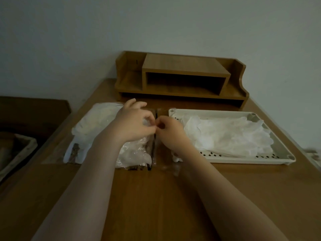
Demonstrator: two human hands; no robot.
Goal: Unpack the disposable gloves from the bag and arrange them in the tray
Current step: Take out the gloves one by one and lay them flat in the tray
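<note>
We are pinching the bag (pixel 137 150) edge with left hand (pixel 134 121) and right hand (pixel 169 130), probably opening it beside the tray (pixel 243 158).

a dim, plain room in what looks like a home or dormitory: a brown wood-grain desk (pixel 156 197) pushed against a bare pale wall (pixel 156 23), with a small brown wooden desktop shelf organiser (pixel 182 77) at its back edge.
</note>
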